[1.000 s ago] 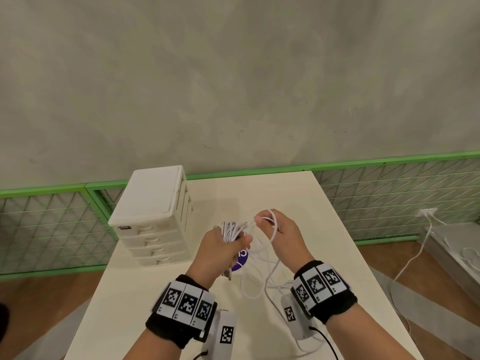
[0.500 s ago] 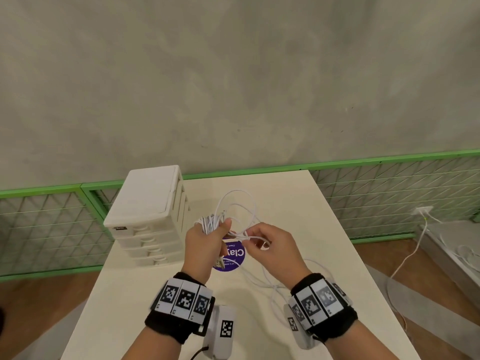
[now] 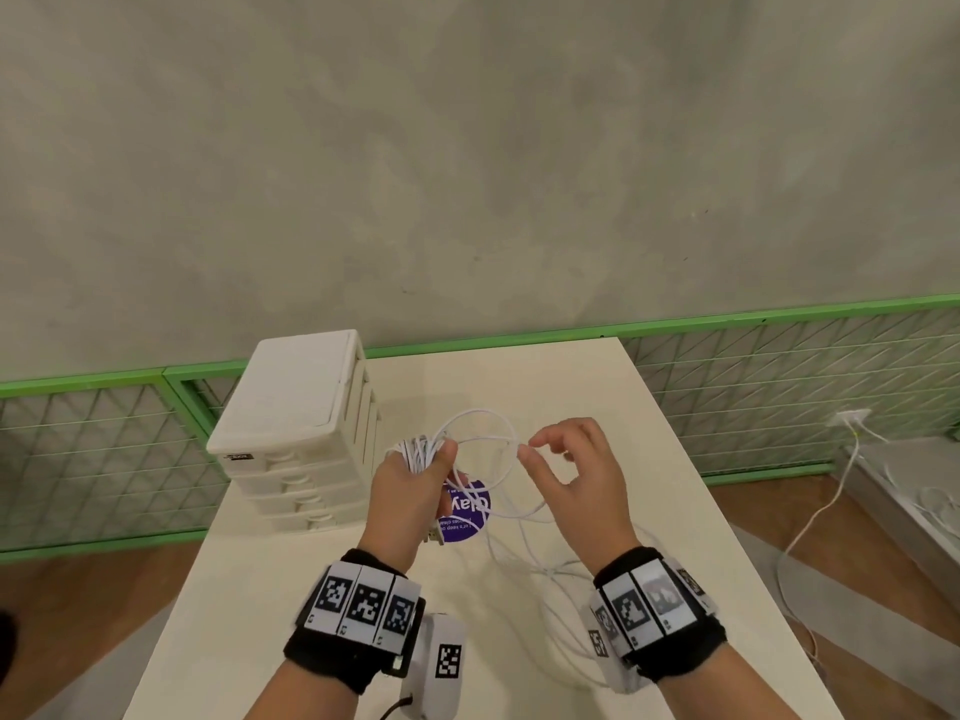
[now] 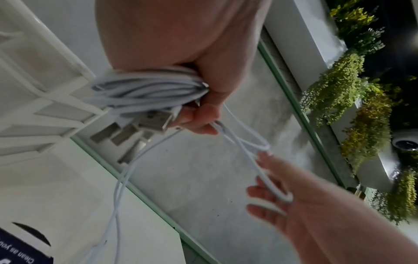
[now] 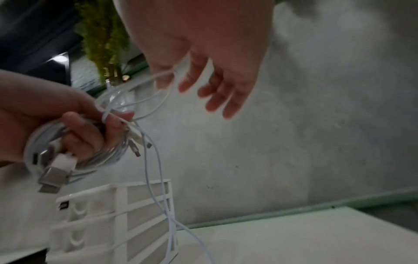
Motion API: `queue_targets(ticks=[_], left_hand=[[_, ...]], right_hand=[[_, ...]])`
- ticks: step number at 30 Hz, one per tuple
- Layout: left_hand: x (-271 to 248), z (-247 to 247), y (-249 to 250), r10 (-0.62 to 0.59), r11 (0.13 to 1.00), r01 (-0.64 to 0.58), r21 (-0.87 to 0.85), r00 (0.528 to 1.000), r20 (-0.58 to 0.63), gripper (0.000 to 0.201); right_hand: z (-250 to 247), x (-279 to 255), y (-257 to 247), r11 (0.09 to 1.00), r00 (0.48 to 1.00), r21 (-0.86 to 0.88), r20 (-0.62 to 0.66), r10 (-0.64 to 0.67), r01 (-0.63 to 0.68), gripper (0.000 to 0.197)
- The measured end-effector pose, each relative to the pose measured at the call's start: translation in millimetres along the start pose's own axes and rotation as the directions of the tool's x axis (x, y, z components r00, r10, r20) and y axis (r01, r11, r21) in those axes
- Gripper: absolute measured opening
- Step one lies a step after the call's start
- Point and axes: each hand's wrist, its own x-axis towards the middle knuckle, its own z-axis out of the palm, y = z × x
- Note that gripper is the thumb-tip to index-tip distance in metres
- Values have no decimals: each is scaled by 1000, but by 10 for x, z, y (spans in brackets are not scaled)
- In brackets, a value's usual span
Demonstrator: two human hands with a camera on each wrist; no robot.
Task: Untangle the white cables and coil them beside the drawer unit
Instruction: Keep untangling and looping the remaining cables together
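Above the white table (image 3: 597, 387), my left hand (image 3: 410, 485) grips a coil of white cables (image 3: 418, 452), just right of the white drawer unit (image 3: 296, 407). The coil (image 4: 147, 89) fills that fist, and metal USB plugs (image 4: 153, 121) stick out below it. My right hand (image 3: 561, 470) is a short way to the right and pinches a cable loop (image 3: 483, 423) between thumb and forefinger. Its other fingers are spread. In the right wrist view the coil (image 5: 45, 142) hangs in my left hand (image 5: 34, 107). Loose cable (image 3: 524, 558) trails down onto the table.
A round purple sticker (image 3: 465, 517) lies on the table under my hands. A green mesh fence (image 3: 779, 387) runs behind the table below a grey wall. On the floor at right, a white plug (image 3: 852, 418) and its lead run along.
My right hand went to the left hand, then drew away to the right with a loop of cable. The left hand shifted slightly left with the coil.
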Motion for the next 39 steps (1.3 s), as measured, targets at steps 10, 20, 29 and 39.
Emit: queue_targets(ticks=[10, 20, 29, 39], left_hand=[[-112, 141, 104, -1, 987, 15, -159, 996, 84, 40], [62, 15, 5, -118, 971, 88, -223, 985, -124, 21], [186, -74, -105, -138, 975, 110, -193, 981, -139, 21], [218, 119, -174, -38, 995, 55, 78, 978, -204, 39]], right_hand=[[215, 8, -89, 870, 954, -404, 213, -211, 283, 34], [17, 68, 4, 997, 986, 70, 167, 8, -20, 14], [-305, 122, 269, 821, 861, 261, 163, 481, -508, 37], [-159, 154, -50, 970, 896, 119, 419, 146, -214, 23]])
